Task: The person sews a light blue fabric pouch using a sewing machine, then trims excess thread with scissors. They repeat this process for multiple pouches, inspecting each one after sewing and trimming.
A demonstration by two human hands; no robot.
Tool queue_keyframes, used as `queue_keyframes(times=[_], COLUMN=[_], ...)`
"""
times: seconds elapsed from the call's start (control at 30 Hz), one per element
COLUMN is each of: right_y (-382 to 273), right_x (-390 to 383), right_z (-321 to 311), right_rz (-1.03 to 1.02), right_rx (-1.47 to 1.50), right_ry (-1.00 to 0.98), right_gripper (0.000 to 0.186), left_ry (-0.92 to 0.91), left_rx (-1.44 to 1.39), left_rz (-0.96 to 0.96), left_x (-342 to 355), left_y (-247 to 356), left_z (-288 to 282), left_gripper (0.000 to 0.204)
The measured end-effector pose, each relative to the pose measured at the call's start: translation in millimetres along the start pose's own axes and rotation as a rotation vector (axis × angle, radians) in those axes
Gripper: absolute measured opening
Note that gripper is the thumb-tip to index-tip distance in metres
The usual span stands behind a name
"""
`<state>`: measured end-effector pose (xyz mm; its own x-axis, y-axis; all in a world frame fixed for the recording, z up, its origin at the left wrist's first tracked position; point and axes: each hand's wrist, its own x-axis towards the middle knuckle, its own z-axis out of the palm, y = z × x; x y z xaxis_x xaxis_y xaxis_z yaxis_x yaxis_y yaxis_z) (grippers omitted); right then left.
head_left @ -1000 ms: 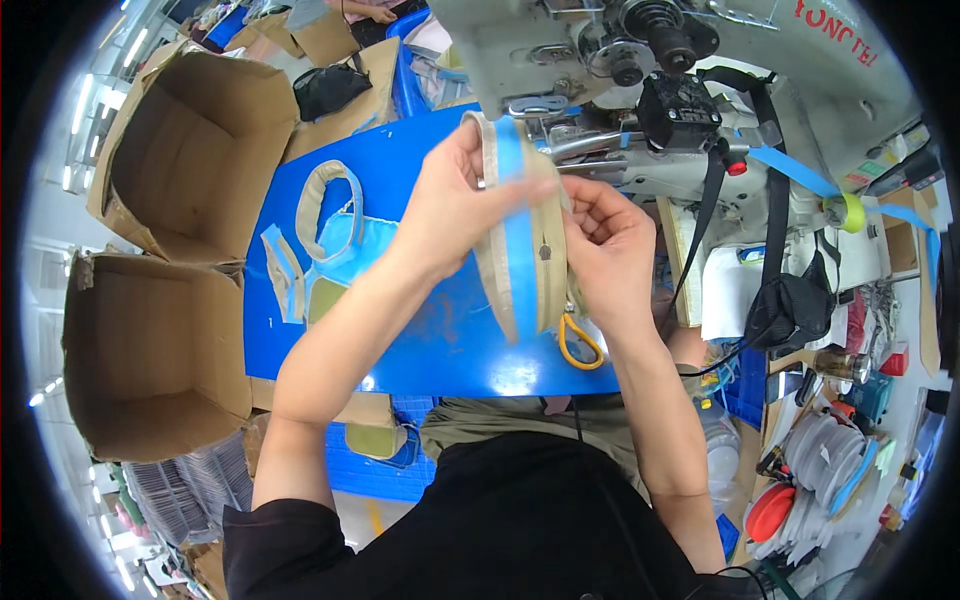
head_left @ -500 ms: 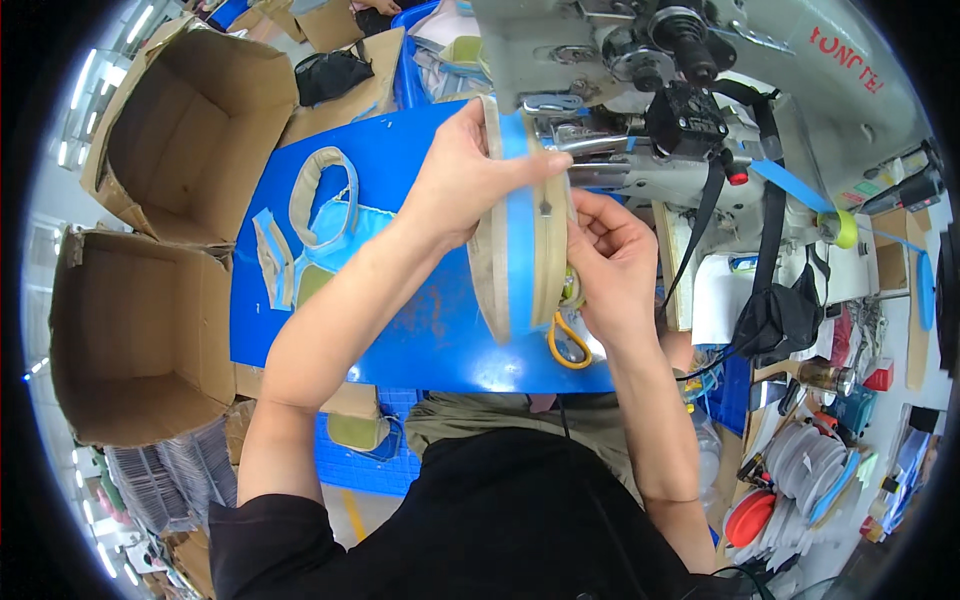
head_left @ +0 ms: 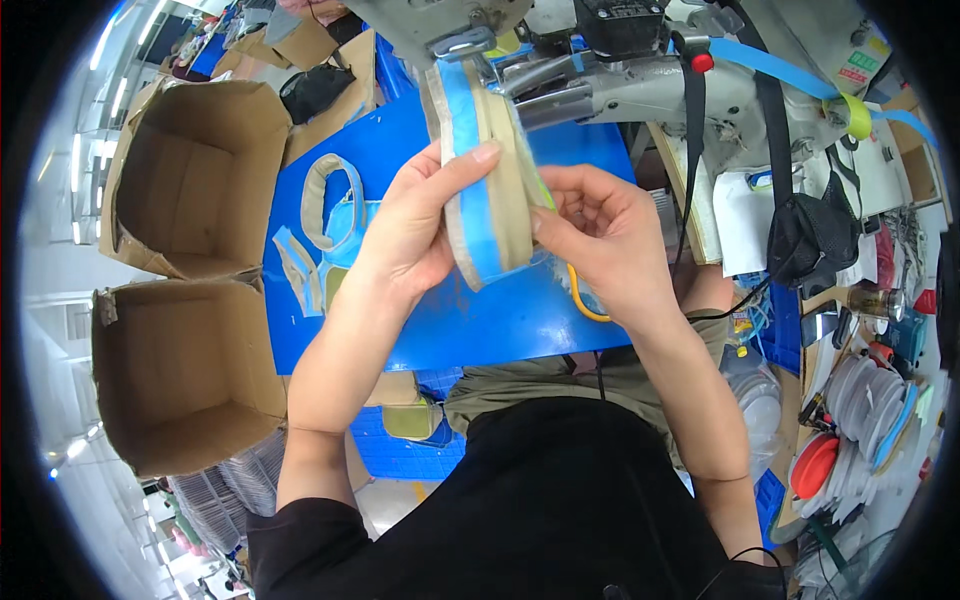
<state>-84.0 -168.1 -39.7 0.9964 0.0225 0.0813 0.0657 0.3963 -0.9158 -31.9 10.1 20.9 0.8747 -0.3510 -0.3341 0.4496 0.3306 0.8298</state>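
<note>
A beige fabric band point(head_left: 512, 205) with a blue stripe and what looks like a zipper curves between my hands. Its upper end reaches the metal presser part point(head_left: 464, 43) of a sewing machine point(head_left: 660, 95); whether the needle is in the cloth is hidden. My left hand point(head_left: 412, 220) grips the band from the left, thumb lying across the blue stripe. At the right edge my right hand point(head_left: 610, 240) pinches the cloth between thumb and curled fingers. Orange-handled scissors point(head_left: 580, 298) lie on the blue table point(head_left: 440, 335) below that hand, partly covered.
Another blue and beige sewn piece point(head_left: 343, 215) and a short strip point(head_left: 296, 272) lie on the table's left side. Two open cardboard boxes point(head_left: 200, 185) stand farther left. A blue tape point(head_left: 770, 62) runs over a yellow-green roller point(head_left: 852, 118), and black straps hang from the machine.
The view has shifted. The band's upper end has come to the machine's presser part, and both hands have moved lower along it. My left thumb now lies flatter on the stripe.
</note>
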Motion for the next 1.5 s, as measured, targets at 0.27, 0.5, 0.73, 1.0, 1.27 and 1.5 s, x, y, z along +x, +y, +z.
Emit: queue_keyframes(times=[0.27, 0.5, 0.73, 1.0, 1.27, 1.5], right_y=[-6.1, -6.1, -8.7, -15.6, -8.3, 5.2], right_x=[-13.8, 9.6, 31.5, 28.4, 26.7, 23.7], right_z=[3.7, 15.0, 11.9, 9.2, 7.4, 7.5], right_rz=[0.032, 0.023, 0.019, -0.158, -0.16, -0.181], right_rx=[0.013, 0.11, 0.048, -0.206, -0.268, -0.294], right_ry=[0.046, 0.072, 0.057, 0.071, 0.085, 0.11], right_gripper=[0.024, 0.025, 0.024, 0.025, 0.021, 0.016], left_ry=[0.002, 0.025, 0.096, 0.055, 0.018, 0.081], left_rx=[0.126, 0.209, 0.28, 0.056, 0.152, 0.177], left_rz=[0.042, 0.05, 0.186, 0.007, 0.024, -0.022], left_x=[6.8, 31.9, 24.8, 1.1, -8.5, 2.1], left_y=[-0.2, 19.2, 21.0, 34.6, 24.5, 9.4], left_z=[5.7, -2.1, 2.4, -4.9, 10.5, 1.7], left_gripper=[0.027, 0.03, 0.032, 0.035, 0.037, 0.022])
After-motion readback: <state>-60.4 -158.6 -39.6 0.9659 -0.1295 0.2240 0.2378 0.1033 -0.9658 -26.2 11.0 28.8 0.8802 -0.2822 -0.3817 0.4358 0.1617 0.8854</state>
